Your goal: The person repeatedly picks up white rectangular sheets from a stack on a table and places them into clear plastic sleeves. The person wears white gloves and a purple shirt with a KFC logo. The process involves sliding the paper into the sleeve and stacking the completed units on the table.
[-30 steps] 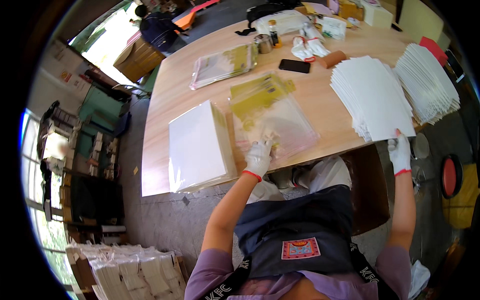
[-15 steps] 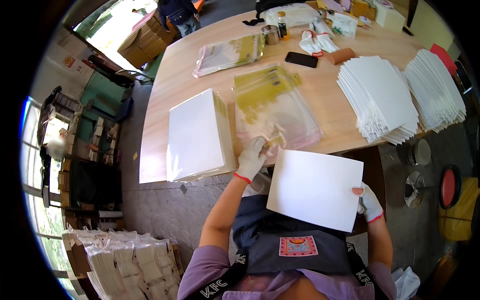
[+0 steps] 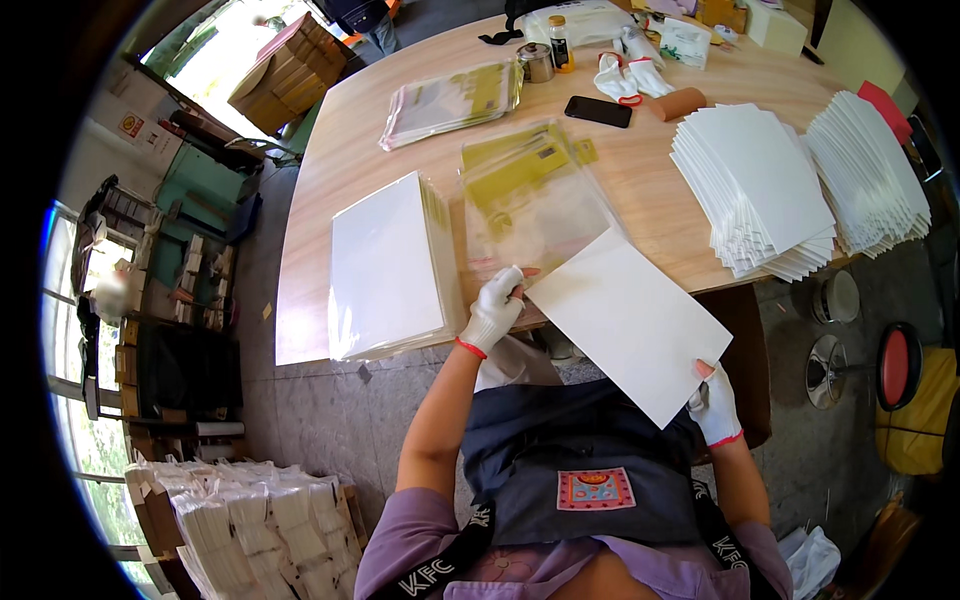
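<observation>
My right hand [image 3: 716,405], in a white glove with a bare thumb, grips a white sheet of card [image 3: 632,325] by its near right corner. The card is tilted, and its far corner overlaps a pile of clear plastic bags [image 3: 535,205] with a yellow-green printed band. My left hand [image 3: 494,310], also gloved with bare fingertips, is closed at the near edge of the top bag, beside the card's left corner. The thin film between its fingers is hard to see. To its left lies a thick stack of white cards in clear wrapping [image 3: 388,265].
Two fanned stacks of white card [image 3: 755,185] [image 3: 870,175] stand at the table's right. Farther back are more plastic bags [image 3: 450,100], a black phone [image 3: 598,111], a brown roll [image 3: 677,104], spare gloves [image 3: 628,78], a metal pot [image 3: 535,62] and a bottle [image 3: 560,45]. A stool [image 3: 900,370] stands right.
The card has turned and moved up from my lap, its far corner now over the bags. My right hand has moved slightly left with it. My left hand stays near the bag edge, fingers bent.
</observation>
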`<state>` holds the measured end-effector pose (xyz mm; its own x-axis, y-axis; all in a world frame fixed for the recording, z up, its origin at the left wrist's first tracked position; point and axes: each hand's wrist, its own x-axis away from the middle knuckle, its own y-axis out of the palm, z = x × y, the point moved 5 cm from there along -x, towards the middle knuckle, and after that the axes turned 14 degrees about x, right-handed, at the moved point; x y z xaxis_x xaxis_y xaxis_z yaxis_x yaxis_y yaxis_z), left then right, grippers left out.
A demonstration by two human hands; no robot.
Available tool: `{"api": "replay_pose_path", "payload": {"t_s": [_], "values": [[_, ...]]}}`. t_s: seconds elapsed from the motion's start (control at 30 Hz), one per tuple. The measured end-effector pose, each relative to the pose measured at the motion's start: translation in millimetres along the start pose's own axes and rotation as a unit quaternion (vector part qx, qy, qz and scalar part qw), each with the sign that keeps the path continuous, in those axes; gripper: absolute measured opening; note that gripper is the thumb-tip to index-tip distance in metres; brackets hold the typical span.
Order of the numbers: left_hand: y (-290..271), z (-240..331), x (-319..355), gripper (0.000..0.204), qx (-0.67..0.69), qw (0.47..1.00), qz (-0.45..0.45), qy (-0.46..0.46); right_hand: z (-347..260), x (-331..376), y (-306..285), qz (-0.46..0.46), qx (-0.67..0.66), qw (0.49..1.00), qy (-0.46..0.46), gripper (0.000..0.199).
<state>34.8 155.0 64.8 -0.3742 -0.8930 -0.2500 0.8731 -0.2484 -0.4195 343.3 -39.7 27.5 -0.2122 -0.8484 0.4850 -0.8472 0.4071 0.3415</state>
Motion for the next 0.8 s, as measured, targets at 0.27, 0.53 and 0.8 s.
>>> {"api": "replay_pose_path", "payload": {"t_s": [0.27, 0.53, 0.8], "values": [[1, 11, 14, 0.023, -0.133, 0.988, 0.072, 0.018, -5, 4, 12, -0.014, 0.021, 1.0, -0.008, 0.03], [6, -3, 37, 0.033, -0.039, 0.987, 0.156, 0.015, -3, 2, 10, 0.005, 0.046, 0.999, -0.019, 0.029], [25, -24, 52, 0.041, 0.158, 0.968, 0.176, -0.082, 2, -2, 19, -0.043, 0.055, 0.997, -0.018, 0.027]]}}
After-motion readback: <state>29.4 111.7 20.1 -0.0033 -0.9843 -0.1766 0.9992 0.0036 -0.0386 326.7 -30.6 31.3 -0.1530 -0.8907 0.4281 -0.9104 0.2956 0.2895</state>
